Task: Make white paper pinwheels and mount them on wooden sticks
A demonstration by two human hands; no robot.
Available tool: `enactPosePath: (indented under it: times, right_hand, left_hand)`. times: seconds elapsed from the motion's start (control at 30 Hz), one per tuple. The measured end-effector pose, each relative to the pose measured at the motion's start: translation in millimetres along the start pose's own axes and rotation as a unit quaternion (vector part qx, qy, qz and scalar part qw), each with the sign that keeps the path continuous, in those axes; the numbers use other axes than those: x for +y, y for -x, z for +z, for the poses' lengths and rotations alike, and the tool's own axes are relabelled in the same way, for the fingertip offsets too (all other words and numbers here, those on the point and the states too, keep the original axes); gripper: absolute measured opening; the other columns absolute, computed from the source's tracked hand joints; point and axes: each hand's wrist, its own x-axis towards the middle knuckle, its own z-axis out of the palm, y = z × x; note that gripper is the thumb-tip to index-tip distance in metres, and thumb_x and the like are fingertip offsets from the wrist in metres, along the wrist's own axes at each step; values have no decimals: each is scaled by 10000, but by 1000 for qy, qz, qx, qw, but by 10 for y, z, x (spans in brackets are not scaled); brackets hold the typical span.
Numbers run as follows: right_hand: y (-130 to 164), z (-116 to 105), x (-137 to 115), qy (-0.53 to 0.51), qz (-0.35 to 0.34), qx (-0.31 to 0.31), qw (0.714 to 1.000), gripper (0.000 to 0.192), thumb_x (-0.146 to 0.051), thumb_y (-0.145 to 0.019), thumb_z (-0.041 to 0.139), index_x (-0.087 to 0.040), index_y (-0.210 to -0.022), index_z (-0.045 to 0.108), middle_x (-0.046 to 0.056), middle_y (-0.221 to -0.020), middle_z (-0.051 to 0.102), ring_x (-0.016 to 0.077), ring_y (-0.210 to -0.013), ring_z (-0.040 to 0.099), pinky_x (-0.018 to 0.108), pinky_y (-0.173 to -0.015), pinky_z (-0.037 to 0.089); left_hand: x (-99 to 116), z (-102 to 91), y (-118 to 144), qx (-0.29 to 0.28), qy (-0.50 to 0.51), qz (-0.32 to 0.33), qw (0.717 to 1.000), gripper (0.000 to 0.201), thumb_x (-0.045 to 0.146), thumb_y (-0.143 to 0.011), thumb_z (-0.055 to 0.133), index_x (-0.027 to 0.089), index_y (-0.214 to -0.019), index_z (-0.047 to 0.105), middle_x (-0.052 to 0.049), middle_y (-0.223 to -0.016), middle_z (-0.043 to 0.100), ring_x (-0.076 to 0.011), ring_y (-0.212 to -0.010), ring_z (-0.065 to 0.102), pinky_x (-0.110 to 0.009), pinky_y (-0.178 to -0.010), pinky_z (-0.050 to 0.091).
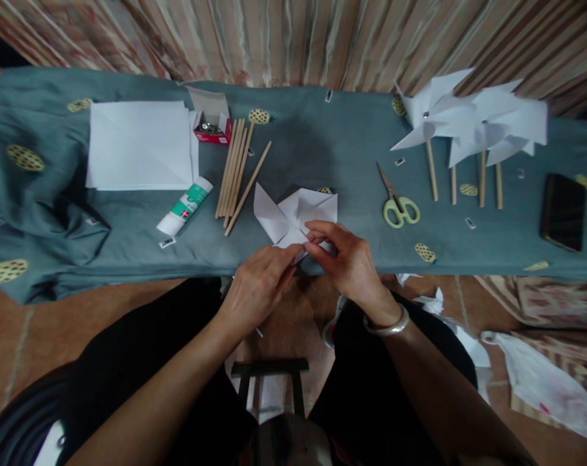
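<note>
A white paper pinwheel (293, 213) with folded blades lies at the front edge of the cloth-covered table. My left hand (264, 278) pinches its near edge from the left. On the right, my right hand (339, 255) has thumb and fingertips closed on the paper close to the middle. The fingers hide the paper's near part. Just beyond it, to the left, lie several thin wooden sticks (235, 168), one of them set apart at an angle. Scissors (397, 204) with pale green handles rest to the right.
A stack of white paper (138, 145), a glue stick (185, 206) and a small red box (210, 123) of metal fasteners are on the left. Several finished pinwheels (487, 123) and a black phone (564, 212) lie on the right. Paper scraps (468, 343) and a plastic bag (545, 382) are on the floor.
</note>
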Motion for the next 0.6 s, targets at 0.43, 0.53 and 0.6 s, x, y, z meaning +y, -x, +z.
enactPosePath:
  times: [0.43, 0.53, 0.6]
  right_hand:
    - [1, 67, -25, 86, -88, 14, 992, 189, -237, -939, 519, -226, -1018, 690, 81, -1103, 695, 229, -1037, 612, 428, -935, 510]
    - [6, 90, -24, 94, -88, 24, 991, 191, -233, -939, 519, -241, -1009, 696, 78, -1146, 677, 234, -1061, 603, 440, -945, 515]
    - [8, 101, -23, 98, -91, 27, 991, 187, -226, -937, 523, -235, -1010, 695, 83, -1157, 670, 233, -1064, 598, 434, -939, 522]
  left_hand:
    - [-35, 26, -6, 11, 9, -5, 1000, 174, 176, -931, 519, 155, -1038, 654, -72, -948, 718, -166, -851, 672, -296, -759, 570]
    - [-27, 20, -13, 20, 5, -6, 1000, 171, 169, -926, 525, 139, -1030, 657, -79, -936, 719, -167, -842, 674, -288, -753, 569]
    - [-24, 13, -15, 23, 5, -7, 1000, 170, 163, -922, 530, 125, -1028, 657, -84, -931, 719, -168, -838, 675, -284, -749, 568]
